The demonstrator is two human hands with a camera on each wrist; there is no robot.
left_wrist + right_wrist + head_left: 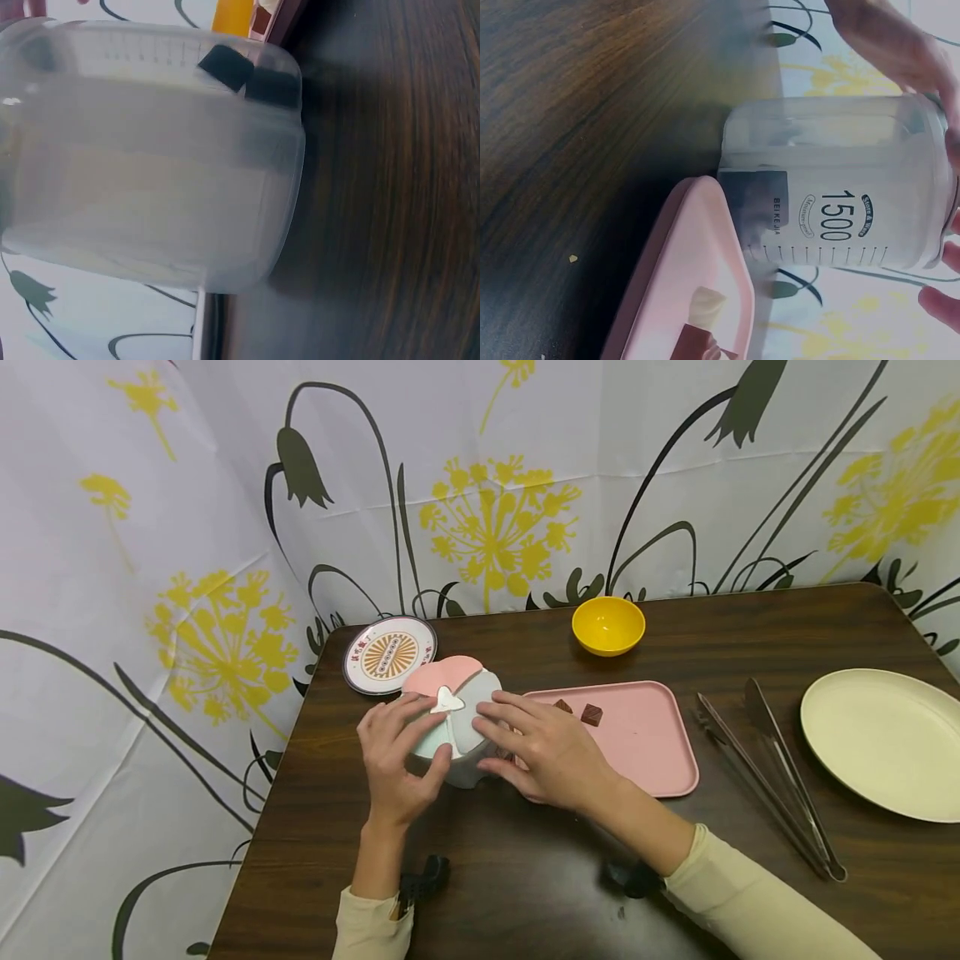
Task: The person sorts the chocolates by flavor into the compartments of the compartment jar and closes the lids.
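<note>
Between my two hands stands a clear plastic storage container (832,180) with "1500" and scale marks printed on its side. Its petal-shaped lid (442,675) is pink, grey and mint, with a white piece in the middle. My left hand (395,760) lies over the lid's left side, fingers spread and thumb toward the front. From the right, my right hand (551,747) touches the grey part of the lid with extended fingers, its thumb lower at the side. A pink tray (645,743) sits right beside the container, bearing brown chocolate pieces (592,715) and a cream-coloured one (706,307).
A patterned plate (390,656) lies behind the container at the left, and a yellow bowl (608,627) stands at the back. Metal tongs (787,777) rest right of the tray, with a large cream plate (892,743) beyond. A printed curtain (495,527) hangs behind the table.
</note>
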